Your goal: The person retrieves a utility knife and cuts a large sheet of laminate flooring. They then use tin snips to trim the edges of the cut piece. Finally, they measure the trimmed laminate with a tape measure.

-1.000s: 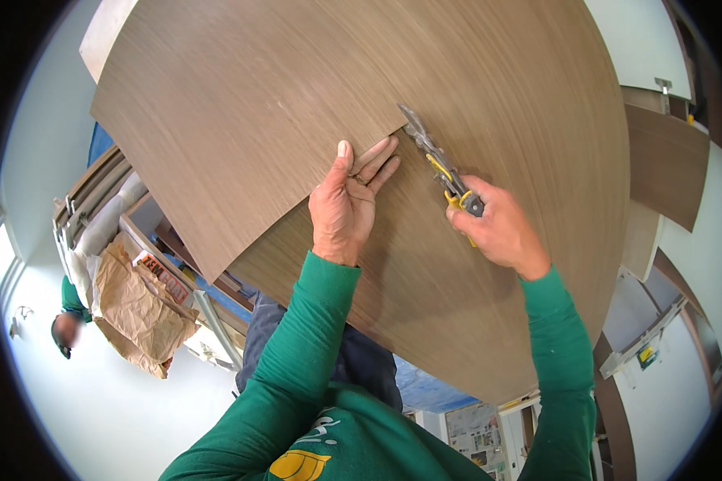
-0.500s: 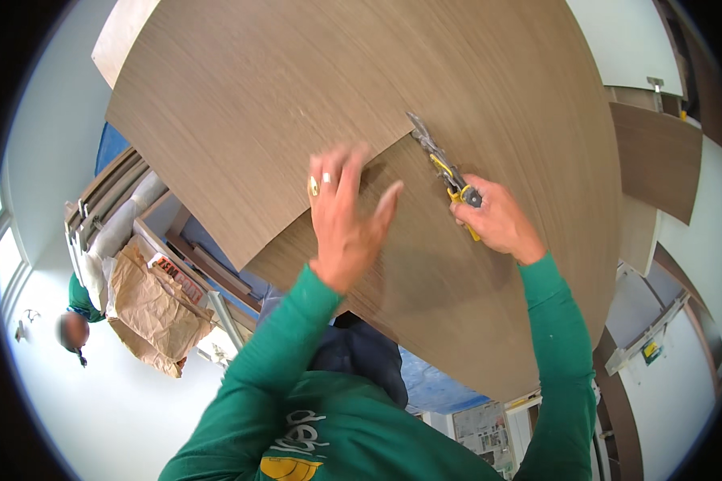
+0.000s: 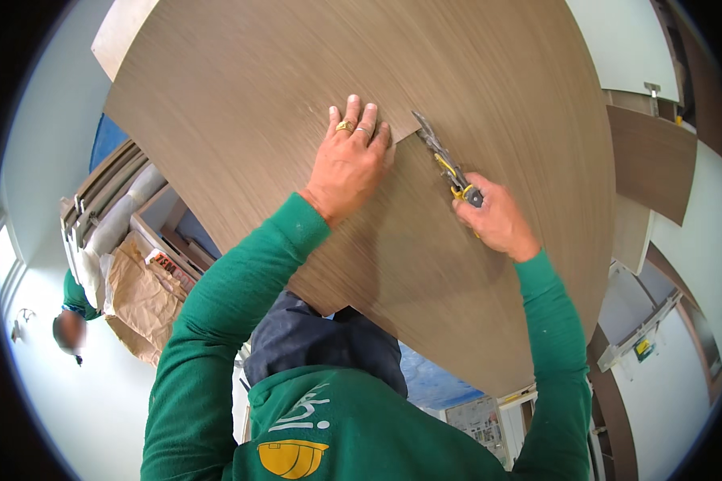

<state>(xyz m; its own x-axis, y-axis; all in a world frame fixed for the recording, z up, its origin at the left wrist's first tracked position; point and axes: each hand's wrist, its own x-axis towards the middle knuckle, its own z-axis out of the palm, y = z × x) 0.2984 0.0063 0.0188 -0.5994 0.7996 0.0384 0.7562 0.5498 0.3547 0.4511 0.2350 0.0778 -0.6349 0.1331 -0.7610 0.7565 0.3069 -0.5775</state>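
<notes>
My right hand (image 3: 499, 215) is closed around the handles of yellow-and-black tin snips (image 3: 448, 164). The snips' dark jaws reach to the end of an edge line in a large brown wood-grain sheet (image 3: 241, 112). My left hand (image 3: 353, 164) lies flat on that sheet, fingers stretched out, just left of the jaws; it wears rings. Below the line the same wood-grain surface (image 3: 489, 321) continues toward my body. Most of the line is hidden under my left hand and forearm. I cannot tell whether it is a cut or an overlapping edge.
On the left stand crumpled brown paper (image 3: 140, 297), a plastic-wrapped roll (image 3: 128, 204) and stacked panels. A person in green (image 3: 76, 297) is at the far left. Brown panels (image 3: 654, 156) and white boards (image 3: 626, 48) lie to the right. Blue sheeting (image 3: 433, 381) shows below the wood-grain surface.
My left hand, raised and blurred before, has moved up and come down flat on the sheet. My right hand and the snips have barely moved.
</notes>
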